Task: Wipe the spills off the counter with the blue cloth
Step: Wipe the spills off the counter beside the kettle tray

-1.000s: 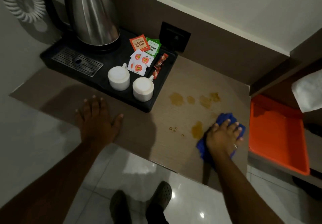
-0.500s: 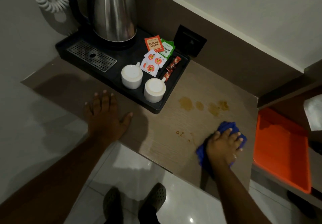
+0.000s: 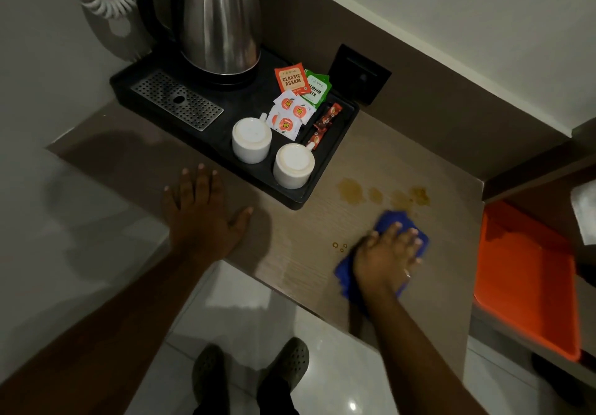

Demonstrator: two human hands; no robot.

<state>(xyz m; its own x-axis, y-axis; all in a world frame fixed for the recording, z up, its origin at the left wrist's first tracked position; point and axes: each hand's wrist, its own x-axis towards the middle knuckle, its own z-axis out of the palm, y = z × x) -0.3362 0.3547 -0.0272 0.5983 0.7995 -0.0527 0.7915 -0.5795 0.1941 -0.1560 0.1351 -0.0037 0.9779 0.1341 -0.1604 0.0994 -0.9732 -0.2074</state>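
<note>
My right hand presses flat on the blue cloth, which lies on the brown counter near its front right part. Just beyond the cloth, several brown spill patches sit in a row toward the back wall. A few tiny brown droplets lie right beside the cloth's left edge. My left hand rests palm down with fingers spread on the counter, in front of the black tray, holding nothing.
A black tray at the back left carries a steel kettle, two white cups and several tea sachets. An orange tray sits on a lower shelf to the right. My shoes stand on the white floor.
My right hand slid the blue cloth leftward over the large spill near the front, which no longer shows. The view shifted, and my left hand stayed flat on the counter.
</note>
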